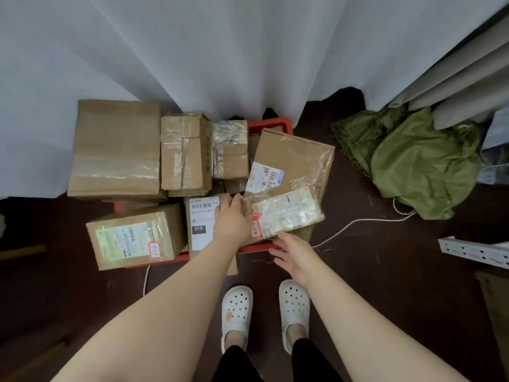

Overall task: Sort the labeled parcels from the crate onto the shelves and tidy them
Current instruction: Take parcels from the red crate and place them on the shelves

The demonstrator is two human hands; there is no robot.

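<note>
Clogs (237,304): white, on the dark floor, toes towards the crate.
Right hand (292,257): open, fingers spread and relaxed, holding nothing; it hovers at the crate's near rim, just below the flat parcel's near edge.
Left hand (232,219): palm down on the 010 parcel, thumb against the flat parcel's left edge. The fingers look loosely straight; no closed grip shows.
Red crate (271,124): on the floor, heaped above its rim.
Flat taped parcel (286,213): near-right corner of the crate, resting tilted on other boxes, with a red handwritten sticker at its near-left corner.
Handling: thin card wrapped in glossy tape, so probably light, fairly stiff and a little slick. It is best taken by its two short edges, one hand each side, with thumbs on top.
010 parcel (202,216): just left of it, white barcode label up.
Stickered box (135,238): near-left, overhanging the rim, with a red sticker too.
Labelled flat carton (292,161): behind the taped parcel, leaning on the far-right rim.
Large carton (115,147): far-left, plain, probably the heaviest.
Green cloth (421,161): a heap well to the right.
Curtain (220,51): pale, hanging behind the crate.
Shelves: not in view.
</note>
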